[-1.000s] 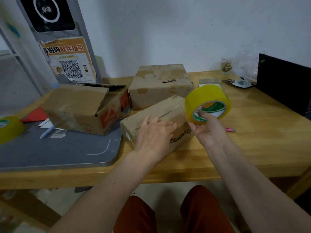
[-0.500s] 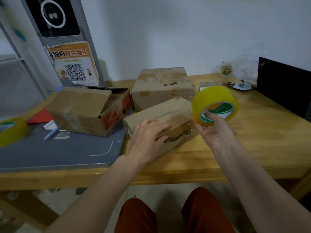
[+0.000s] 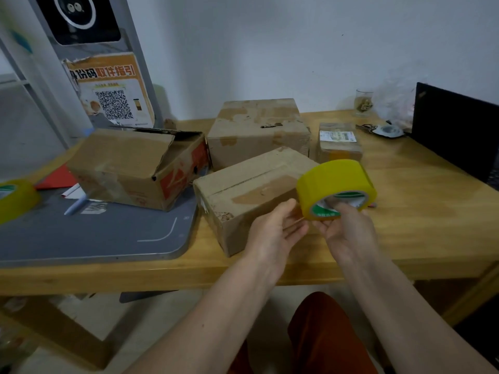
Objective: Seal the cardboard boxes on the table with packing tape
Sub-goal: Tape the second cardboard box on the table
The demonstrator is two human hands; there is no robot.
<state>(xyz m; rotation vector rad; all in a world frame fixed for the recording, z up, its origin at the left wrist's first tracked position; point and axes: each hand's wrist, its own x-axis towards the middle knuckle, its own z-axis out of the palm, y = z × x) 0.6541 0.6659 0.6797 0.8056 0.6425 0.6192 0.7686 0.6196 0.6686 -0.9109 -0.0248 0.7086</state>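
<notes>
Just above the wooden table's [image 3: 421, 217] near edge, the right hand [image 3: 348, 233] grips a glossy yellow packing tape roll [image 3: 336, 188], fingers through its core. The left hand [image 3: 278, 228], fingers loosely curled, touches the roll's lower left rim. Behind sits a scuffed oblong cardboard box [image 3: 251, 195], top seam unsealed; bare tabletop lies to the right.

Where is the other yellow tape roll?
The second tape roll sits at the far left edge of the head view, left of the open box.
</notes>
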